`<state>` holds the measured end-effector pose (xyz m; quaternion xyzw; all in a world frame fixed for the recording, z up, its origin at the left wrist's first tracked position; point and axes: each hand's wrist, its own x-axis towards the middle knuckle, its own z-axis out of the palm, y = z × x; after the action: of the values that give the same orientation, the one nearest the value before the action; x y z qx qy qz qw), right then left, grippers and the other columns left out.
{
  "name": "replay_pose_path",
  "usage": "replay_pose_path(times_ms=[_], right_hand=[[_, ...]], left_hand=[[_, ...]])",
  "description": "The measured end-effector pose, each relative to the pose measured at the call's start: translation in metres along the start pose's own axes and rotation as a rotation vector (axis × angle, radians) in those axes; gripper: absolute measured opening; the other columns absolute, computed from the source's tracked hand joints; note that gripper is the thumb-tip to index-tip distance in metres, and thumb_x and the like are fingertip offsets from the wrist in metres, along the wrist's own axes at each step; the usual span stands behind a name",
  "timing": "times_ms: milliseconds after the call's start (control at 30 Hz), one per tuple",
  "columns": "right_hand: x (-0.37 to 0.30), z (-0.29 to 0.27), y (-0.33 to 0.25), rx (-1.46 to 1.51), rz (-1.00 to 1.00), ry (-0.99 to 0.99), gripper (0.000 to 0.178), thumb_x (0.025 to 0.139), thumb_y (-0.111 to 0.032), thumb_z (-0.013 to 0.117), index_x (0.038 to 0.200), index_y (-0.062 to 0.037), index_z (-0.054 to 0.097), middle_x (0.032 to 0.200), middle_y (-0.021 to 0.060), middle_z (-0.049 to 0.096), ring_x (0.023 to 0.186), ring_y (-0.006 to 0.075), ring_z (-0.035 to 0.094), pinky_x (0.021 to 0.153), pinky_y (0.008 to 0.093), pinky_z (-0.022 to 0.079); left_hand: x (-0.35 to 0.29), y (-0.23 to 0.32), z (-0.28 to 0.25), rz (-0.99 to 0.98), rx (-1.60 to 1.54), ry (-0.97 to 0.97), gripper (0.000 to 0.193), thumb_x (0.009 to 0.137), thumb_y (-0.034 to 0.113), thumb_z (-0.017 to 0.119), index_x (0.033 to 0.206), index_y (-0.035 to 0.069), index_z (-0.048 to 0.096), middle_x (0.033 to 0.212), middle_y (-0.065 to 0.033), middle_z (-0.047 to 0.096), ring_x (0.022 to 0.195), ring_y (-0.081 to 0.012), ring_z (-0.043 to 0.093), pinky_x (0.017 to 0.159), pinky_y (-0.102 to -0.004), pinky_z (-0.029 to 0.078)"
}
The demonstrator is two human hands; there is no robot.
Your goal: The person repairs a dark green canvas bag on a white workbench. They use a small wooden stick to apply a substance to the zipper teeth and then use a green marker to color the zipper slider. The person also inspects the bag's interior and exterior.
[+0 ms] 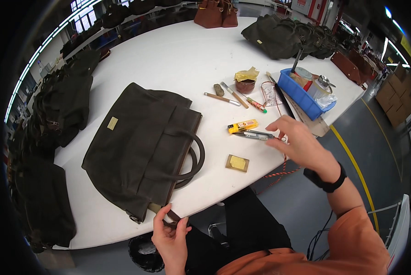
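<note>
A dark olive handbag [132, 146] lies on its side on the white table, its two handles pointing right. At the table's near edge, my left hand [171, 240] pinches the zipper end [172, 219] that sticks out from the bag's opening. My right hand [301, 144] hovers at the right edge, thumb and fingers apart, beside grey thread snips [256, 134]. The fingertips are close to the handle end of the snips; no grip on them shows. A yellow lighter [243, 126] lies against the snips. Nearer me is a small block with a yellow top [237, 163].
A blue bin [306, 98] with jars stands at the right edge. Beside it are a yellow-wrapped pot [246, 82], a pen-like tool [222, 99] and a stone-like lump [219, 89]. Dark bags [45, 192] line the left side; more bags [279, 39] sit at the back.
</note>
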<state>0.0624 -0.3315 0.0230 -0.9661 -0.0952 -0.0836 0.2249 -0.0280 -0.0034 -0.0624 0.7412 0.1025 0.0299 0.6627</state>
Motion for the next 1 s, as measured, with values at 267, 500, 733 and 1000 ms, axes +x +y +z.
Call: replay_pose_path(times_ms=[267,500,733,1000], right_hand=[[0.097,-0.006,0.028,-0.020,-0.061,-0.195,0.023,0.082,-0.017,0.071,0.091,0.0039,0.069,0.086,0.0186,0.070,0.083,0.0325,0.068,0.075,0.0387,0.053],[0.153,0.043,0.025,-0.384,0.046,-0.189,0.015,0.081,-0.005,0.062,0.092,0.0034,0.070,0.092,0.0229,0.069,0.094,0.0361,0.068,0.079,0.0425,0.055],[0.160,0.049,0.024,-0.414,0.050,-0.159,0.016,0.079,0.000,0.062,0.094,0.0027,0.069,0.098,0.0229,0.069,0.095,0.0359,0.068,0.079,0.0431,0.056],[0.156,0.073,0.033,-0.424,-0.282,-0.025,0.011,0.078,0.001,0.060,0.087,0.0013,0.066,0.092,0.0192,0.066,0.093,0.0361,0.065,0.078,0.0444,0.054]], left_hand=[[-0.004,0.004,-0.003,-0.011,-0.014,-0.002,0.045,0.090,-0.004,0.065,0.132,0.002,0.050,0.096,-0.0080,0.062,0.080,-0.0118,0.065,0.068,-0.0251,0.059],[0.003,-0.007,-0.003,0.050,-0.051,-0.014,0.046,0.089,-0.006,0.065,0.131,0.001,0.048,0.098,-0.0100,0.065,0.081,-0.0115,0.065,0.069,-0.0271,0.061],[-0.005,0.003,-0.005,0.030,-0.064,-0.039,0.042,0.089,-0.005,0.066,0.129,0.002,0.053,0.099,-0.0059,0.059,0.084,-0.0122,0.062,0.069,-0.0251,0.059],[-0.004,0.004,-0.002,0.037,-0.059,-0.071,0.042,0.090,-0.005,0.065,0.130,0.002,0.052,0.100,-0.0067,0.060,0.082,-0.0128,0.063,0.068,-0.0253,0.058]])
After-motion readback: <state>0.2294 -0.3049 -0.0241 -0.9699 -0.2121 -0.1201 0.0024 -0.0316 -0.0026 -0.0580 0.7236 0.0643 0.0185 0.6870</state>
